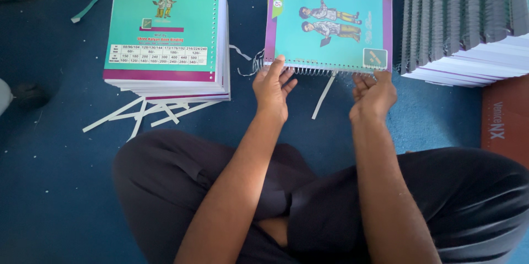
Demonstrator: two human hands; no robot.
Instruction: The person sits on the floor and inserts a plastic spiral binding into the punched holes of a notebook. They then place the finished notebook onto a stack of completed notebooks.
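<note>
Gripping the teal notebook (329, 24) along its near edge, both hands sit at the wire spiral (317, 69). Head view: left hand (273, 85) pinches the corner, thumb on the cover; right hand (373, 92) curls fingers round the coil. The notebook lies on the blue floor (55, 187) between two stacks. Risk: an uneven pull could bend the wire or tear the punched holes.

Notebook (329, 24) (centre) between two stacks (168, 27).
</note>
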